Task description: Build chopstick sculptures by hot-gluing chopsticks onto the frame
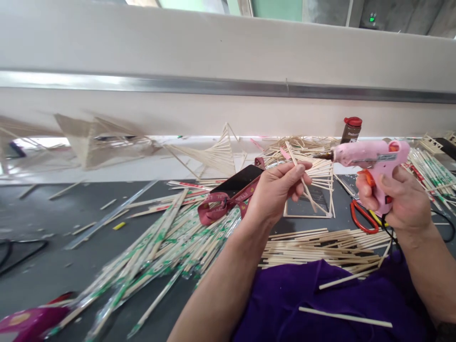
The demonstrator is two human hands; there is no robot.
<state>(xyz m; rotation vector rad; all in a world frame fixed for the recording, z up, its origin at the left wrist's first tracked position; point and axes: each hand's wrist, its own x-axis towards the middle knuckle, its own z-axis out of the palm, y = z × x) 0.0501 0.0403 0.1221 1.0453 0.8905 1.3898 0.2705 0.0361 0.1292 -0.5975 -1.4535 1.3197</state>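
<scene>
Between the thumb and fingers of my left hand (281, 187) is a thin wooden stick (308, 194), tilted with its upper end leaning left. My right hand (406, 197) grips a pink hot glue gun (370, 154) by its handle, fingers at the orange trigger. The gun's dark nozzle points left, a little to the right of the stick's upper part. Behind and below the left hand stands a frame of glued sticks (331, 190), partly hidden by that hand. Many loose sticks (313, 249) lie in front of it.
Paper-wrapped chopsticks (171, 237) spread over the grey table, with a phone (237, 180) and red lanyard (213, 209) beyond. Red-handled scissors (361, 218) lie below the glue gun. A brown bottle (352, 129) stands behind. Stick models (213, 154) line the wall. Two sticks rest on purple cloth (285, 294).
</scene>
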